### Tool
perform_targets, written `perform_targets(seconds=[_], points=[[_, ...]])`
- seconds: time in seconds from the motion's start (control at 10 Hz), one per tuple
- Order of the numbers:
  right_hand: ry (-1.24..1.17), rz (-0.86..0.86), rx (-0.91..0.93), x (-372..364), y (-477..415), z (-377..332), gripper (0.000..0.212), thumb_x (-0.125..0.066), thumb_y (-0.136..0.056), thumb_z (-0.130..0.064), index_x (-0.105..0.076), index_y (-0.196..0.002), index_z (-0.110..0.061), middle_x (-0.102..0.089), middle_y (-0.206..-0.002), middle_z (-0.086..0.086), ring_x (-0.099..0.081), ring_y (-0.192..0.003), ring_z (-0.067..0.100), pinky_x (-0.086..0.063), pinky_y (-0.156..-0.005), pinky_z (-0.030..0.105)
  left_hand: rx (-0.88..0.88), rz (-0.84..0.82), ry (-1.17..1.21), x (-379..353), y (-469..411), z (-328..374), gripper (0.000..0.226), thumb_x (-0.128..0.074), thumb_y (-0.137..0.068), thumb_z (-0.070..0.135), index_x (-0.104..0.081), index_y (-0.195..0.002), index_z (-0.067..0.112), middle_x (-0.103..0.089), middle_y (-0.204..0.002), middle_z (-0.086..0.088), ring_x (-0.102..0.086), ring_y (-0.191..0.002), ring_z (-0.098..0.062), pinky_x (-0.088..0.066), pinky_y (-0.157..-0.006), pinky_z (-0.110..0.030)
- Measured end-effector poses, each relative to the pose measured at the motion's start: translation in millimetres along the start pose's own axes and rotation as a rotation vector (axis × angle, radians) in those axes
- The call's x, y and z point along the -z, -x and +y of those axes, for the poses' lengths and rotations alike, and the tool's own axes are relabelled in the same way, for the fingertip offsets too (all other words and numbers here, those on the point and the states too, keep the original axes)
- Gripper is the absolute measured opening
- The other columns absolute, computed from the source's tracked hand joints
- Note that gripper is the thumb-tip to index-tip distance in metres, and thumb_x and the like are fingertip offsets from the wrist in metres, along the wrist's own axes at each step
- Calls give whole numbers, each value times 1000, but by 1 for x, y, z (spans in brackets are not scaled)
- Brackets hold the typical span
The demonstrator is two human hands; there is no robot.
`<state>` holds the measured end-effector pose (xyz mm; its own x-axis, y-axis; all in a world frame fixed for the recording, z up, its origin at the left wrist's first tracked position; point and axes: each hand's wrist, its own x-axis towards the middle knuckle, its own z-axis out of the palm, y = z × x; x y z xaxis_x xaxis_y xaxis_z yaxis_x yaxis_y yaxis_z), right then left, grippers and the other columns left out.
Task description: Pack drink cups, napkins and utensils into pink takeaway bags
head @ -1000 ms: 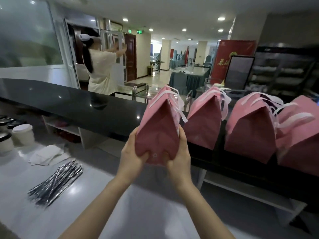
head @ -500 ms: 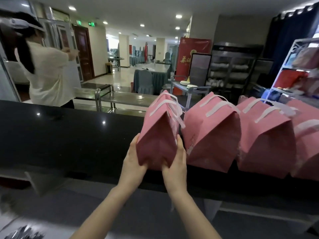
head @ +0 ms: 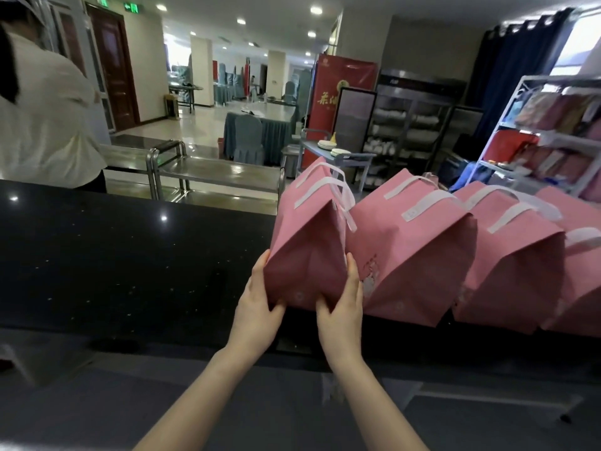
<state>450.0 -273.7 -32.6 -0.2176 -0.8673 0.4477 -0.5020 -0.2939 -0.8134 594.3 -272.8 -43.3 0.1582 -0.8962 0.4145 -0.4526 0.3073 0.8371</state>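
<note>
A pink takeaway bag [head: 309, 242] with white handles stands on the black counter [head: 130, 262], its top folded shut. My left hand [head: 258, 307] holds its lower left side and my right hand [head: 341, 304] holds its lower right side, thumbs on the near face. It sits close against the left end of a row of three more pink bags: one [head: 413, 252] right beside it, another [head: 510, 262] further right, and a last one [head: 582, 271] cut by the frame's edge. Cups, napkins and utensils are out of view.
A person in a white top [head: 42, 125] stands behind the counter at the far left. Steel trolleys [head: 214, 174] sit beyond the counter. A white shelf rack [head: 549, 138] with packets is at the right. A grey worktop [head: 260, 402] lies below my arms.
The view has swung right and up, leaving the utensils and napkins out of frame. Both hands carried the bag forward and to the right, against the row on the black counter.
</note>
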Motion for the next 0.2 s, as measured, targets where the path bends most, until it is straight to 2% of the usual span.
perform_targets(seconds=[0.1,0.2], points=[[-12,-21,72,18,5,0,82,-63,-86,-11,-19,-145,-46,-34,-143,-12,-27,-120,-25,-22,-91,-6,22,32,5,7,9,10,87,-67,-81,10,-20,-146,42,-54,-130,1,-57,-115,-14,-48,-99,-40],[-48,-29,121,49,16,-1,77,-63,-87,-14,-23,-144,-47,-35,-138,-20,-31,-122,-19,-24,-99,2,63,143,17,10,29,27,78,-69,-81,9,-31,-143,37,-55,-123,3,-57,-111,-9,-49,-99,-40]])
